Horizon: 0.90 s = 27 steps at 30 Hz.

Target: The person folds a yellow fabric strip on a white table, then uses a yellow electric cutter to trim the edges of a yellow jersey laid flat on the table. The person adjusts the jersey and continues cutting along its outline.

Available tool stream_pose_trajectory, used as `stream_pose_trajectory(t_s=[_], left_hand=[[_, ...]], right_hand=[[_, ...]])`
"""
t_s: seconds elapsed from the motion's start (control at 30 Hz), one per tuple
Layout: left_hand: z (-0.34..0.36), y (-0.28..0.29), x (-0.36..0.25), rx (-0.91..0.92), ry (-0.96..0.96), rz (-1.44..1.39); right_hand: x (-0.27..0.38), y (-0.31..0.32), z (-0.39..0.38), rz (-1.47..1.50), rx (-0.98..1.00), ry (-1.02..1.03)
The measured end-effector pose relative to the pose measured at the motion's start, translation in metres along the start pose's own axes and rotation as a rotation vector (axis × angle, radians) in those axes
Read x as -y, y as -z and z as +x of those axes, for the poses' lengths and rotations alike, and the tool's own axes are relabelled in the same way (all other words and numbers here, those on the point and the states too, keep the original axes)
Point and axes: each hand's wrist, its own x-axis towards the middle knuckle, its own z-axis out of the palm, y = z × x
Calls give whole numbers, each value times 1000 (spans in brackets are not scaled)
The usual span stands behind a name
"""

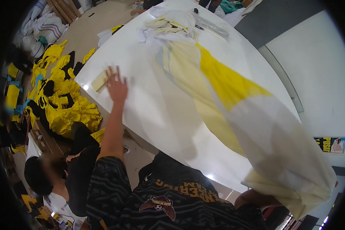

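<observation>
My left hand [115, 83] has its fingers spread at the left side of the white table [134, 61], over the end of a pale yellow flat piece [99, 82]. A long sheet of white, cream and bright yellow fabric [234, 88] stretches from a crumpled bundle [168, 25] at the far end down to the lower right, where it is lifted and blurred. My right forearm [249, 199] goes under this fabric at the lower right; that hand's fingers are hidden by it.
Yellow and black garments [69, 111] lie heaped left of the table. A person in black [80, 172] is close at lower left; others are at the back and far left. Sacks [36, 27] stand top left. A clear strip [211, 28] and pen lie at the table's far end.
</observation>
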Motion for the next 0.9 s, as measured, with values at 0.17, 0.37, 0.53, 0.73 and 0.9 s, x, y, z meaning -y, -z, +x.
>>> stream_pose_trajectory(t_s=[0.17, 0.37, 0.53, 0.73, 0.9], left_hand=[[-122, 83, -176, 376, -443, -898], [-176, 161, -265, 1025, -608, -1045], [-186, 176, -242, 1020, -268, -1816], [-165, 225, -227, 660, -180, -1655], [-173, 329, -261, 1308, 223, -1897]], right_hand=[[-13, 64, 10, -188, -30, -12], [-33, 125, 19, -387, -58, -10], [-46, 140, 13, -707, -34, 142], [-65, 11, -185, -398, 515, -330], [-40, -106, -320, -162, 1002, -374]])
